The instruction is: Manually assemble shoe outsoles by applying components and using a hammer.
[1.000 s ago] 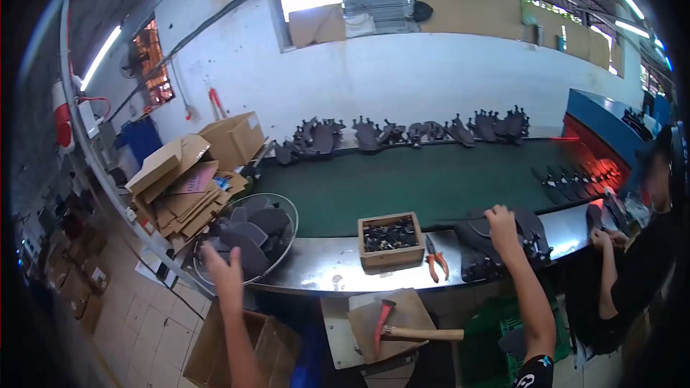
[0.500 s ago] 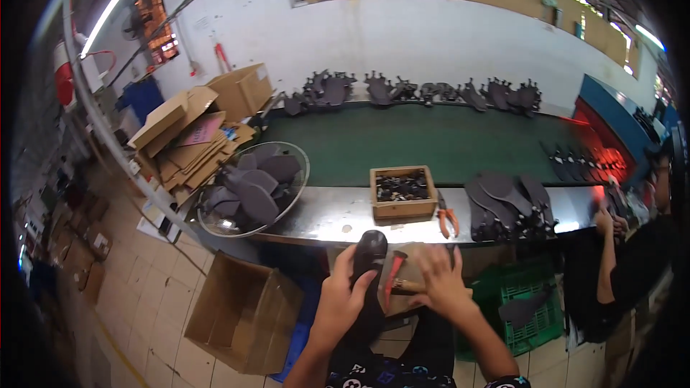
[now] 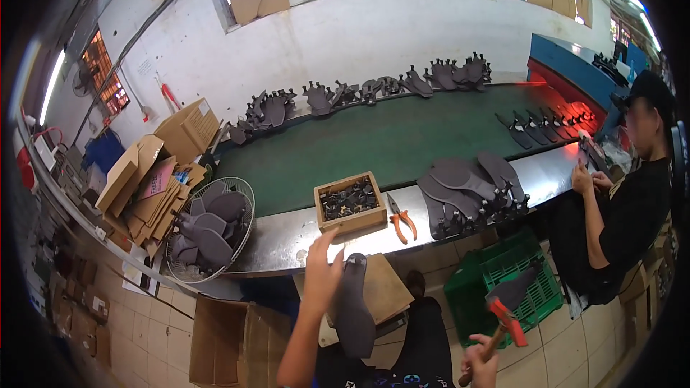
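Note:
A dark grey shoe sole [image 3: 355, 309] lies lengthwise on a wooden board [image 3: 388, 284] at my lap, its lower end over my thighs. My left hand [image 3: 325, 262] is raised just left of the sole's top end, fingers stretched out and somewhat apart, with nothing visible in them. Its fingertips are close to the front edge of a wooden box [image 3: 350, 221] filled with small dark parts [image 3: 351, 200]. At the lower right, my right hand [image 3: 480, 368] grips the wooden handle of a hammer [image 3: 507, 321] with a red head, away from the sole.
Orange-handled pliers [image 3: 402, 223] lie right of the box, beside stacked grey soles [image 3: 463, 185]. More soles fill a wire basket [image 3: 213, 230] at left. Behind runs a green conveyor belt [image 3: 381, 136]. A green crate [image 3: 525, 273] and a seated co-worker [image 3: 618, 201] are at right.
My left hand has let go of the sole and moved up beside the box. The hammer, earlier over the board, is now in my right hand at lower right. The view has turned right.

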`<action>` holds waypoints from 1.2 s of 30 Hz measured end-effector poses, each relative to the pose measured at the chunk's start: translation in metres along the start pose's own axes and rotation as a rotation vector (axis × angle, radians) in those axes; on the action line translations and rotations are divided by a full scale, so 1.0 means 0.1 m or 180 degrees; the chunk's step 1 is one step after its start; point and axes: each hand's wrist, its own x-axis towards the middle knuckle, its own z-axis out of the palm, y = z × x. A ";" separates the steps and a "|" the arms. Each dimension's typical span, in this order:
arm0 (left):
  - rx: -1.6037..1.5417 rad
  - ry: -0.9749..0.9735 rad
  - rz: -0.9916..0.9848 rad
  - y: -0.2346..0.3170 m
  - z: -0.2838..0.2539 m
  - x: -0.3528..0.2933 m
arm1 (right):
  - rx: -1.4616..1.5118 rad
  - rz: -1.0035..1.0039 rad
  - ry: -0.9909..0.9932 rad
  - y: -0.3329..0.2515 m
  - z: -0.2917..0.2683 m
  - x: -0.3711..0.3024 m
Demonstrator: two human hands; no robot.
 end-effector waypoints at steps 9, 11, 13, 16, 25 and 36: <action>0.2313 -0.1179 0.0580 -0.95 0.86 1.60 | 0.0555 0.0017 0.0274 -0.21 0.18 0.59; 0.2613 -0.1412 0.0703 -0.88 0.91 1.60 | 0.0974 -0.0176 -0.0105 -0.22 0.30 0.61; 0.2529 -0.1385 0.0576 -0.88 0.88 1.62 | 0.0789 -0.0325 -0.0250 -0.27 0.45 0.67; 0.1974 -0.0943 0.0473 -0.87 0.61 1.53 | 0.0498 -0.0472 -0.0406 -0.47 0.58 0.85; -0.3262 -0.1098 -0.1880 0.82 -0.30 0.20 | 0.0453 -0.1827 -0.1260 -1.45 1.10 1.17; -0.2650 -0.0496 -0.1281 0.59 -0.37 -0.66 | 0.0378 -0.1218 -0.1958 -1.48 1.58 0.71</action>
